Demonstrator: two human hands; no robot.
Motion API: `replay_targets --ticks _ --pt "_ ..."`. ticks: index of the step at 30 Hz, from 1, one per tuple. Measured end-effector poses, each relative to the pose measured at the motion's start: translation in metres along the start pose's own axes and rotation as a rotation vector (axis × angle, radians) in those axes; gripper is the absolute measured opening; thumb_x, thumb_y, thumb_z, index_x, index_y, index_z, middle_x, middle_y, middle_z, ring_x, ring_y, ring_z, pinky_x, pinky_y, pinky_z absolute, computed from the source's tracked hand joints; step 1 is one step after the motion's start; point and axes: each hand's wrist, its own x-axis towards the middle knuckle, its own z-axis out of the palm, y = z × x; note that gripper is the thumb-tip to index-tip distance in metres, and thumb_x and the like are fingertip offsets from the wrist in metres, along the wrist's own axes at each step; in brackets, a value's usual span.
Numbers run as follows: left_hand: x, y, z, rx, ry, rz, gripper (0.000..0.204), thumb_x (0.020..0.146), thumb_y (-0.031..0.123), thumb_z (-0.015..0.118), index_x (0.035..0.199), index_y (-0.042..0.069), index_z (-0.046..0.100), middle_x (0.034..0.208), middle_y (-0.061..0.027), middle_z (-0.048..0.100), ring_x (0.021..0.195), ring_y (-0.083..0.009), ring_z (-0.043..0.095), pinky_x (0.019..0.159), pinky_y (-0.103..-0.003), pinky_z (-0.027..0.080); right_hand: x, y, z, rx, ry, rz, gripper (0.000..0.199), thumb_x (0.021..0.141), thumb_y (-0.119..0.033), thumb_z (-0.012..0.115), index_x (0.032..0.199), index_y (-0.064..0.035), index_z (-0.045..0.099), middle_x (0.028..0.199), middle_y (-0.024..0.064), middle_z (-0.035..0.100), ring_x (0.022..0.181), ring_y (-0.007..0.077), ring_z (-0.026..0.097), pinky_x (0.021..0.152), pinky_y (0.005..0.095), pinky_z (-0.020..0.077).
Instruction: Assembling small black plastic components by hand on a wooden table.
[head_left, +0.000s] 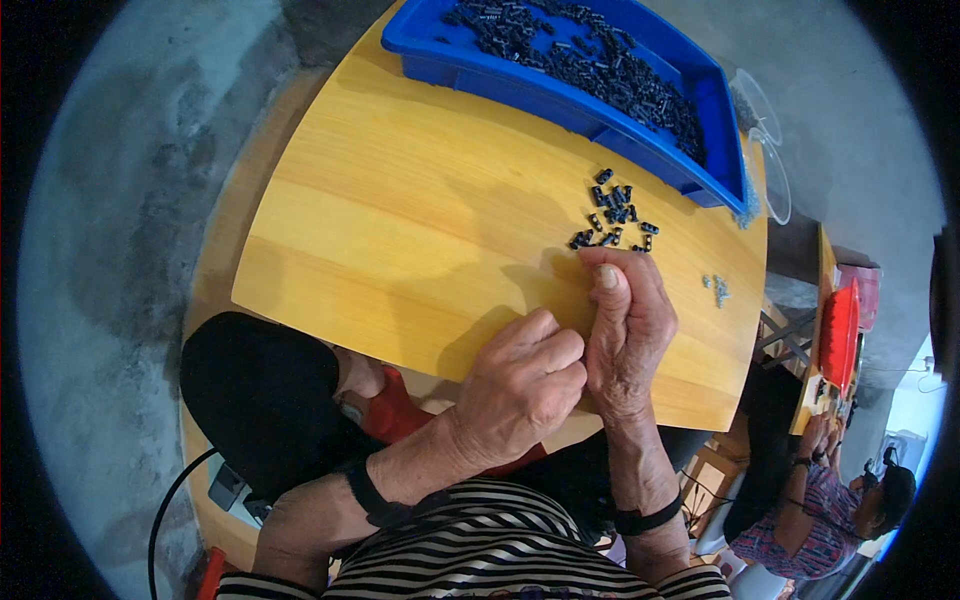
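Note:
My left hand (520, 385) and my right hand (628, 330) are pressed together over the near edge of a light wooden table (400, 220). Both have their fingers curled in; whatever sits between the fingertips is hidden. Just beyond my right thumb lies a small pile of black parts (612, 212) on the tabletop. A blue tray (590, 105) at the far side holds several more of the same black parts.
A few tiny pale pieces (716, 289) lie at the table's right. Clear plastic lids (768, 150) stand beyond the tray. At the lower right another person (830, 500) works at a second table with a red tray (838, 335). Grey concrete floor surrounds the table.

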Motion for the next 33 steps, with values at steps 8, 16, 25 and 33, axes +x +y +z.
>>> replay_targets --ticks 8,16,25,33 --pt "0.001 -0.002 -0.003 -0.039 0.001 0.005 0.014 0.064 0.005 0.062 0.061 0.005 0.048 0.069 -0.0068 0.043 0.069 -0.0224 0.048 0.06 -0.035 0.043 0.002 0.008 0.003 -0.016 -0.037 -0.055 0.013 0.092 -0.011 0.06 0.088 0.0008 0.062 0.08 0.0144 0.059 0.073 0.0281 0.06 0.066 0.0343 0.0473" --pt "-0.003 -0.005 0.004 -0.057 0.054 -0.01 0.017 0.061 0.003 0.065 0.06 0.006 0.049 0.068 -0.0063 0.043 0.067 -0.0234 0.048 0.059 -0.035 0.043 0.005 0.006 0.003 -0.076 -0.078 -0.067 0.01 0.09 -0.005 0.059 0.083 0.0011 0.058 0.074 0.0156 0.053 0.065 0.0339 0.053 0.059 0.0385 0.0431" --pt "0.001 -0.003 0.003 -0.071 0.063 -0.004 0.016 0.06 0.0 0.068 0.06 0.005 0.052 0.068 -0.007 0.046 0.067 -0.0263 0.05 0.058 -0.037 0.043 0.011 0.009 0.004 -0.131 -0.058 -0.145 0.009 0.085 -0.004 0.061 0.078 -0.0018 0.057 0.073 0.0157 0.052 0.067 0.0351 0.053 0.058 0.0427 0.0423" --pt "-0.002 0.001 0.001 0.05 0.101 -0.016 0.012 0.058 -0.001 0.067 0.058 0.003 0.056 0.065 -0.0071 0.048 0.065 -0.0275 0.05 0.056 -0.039 0.043 0.002 0.002 0.008 -0.124 -0.029 -0.117 0.013 0.088 -0.013 0.061 0.08 -0.0032 0.059 0.075 0.0157 0.057 0.07 0.0366 0.058 0.061 0.0444 0.0467"
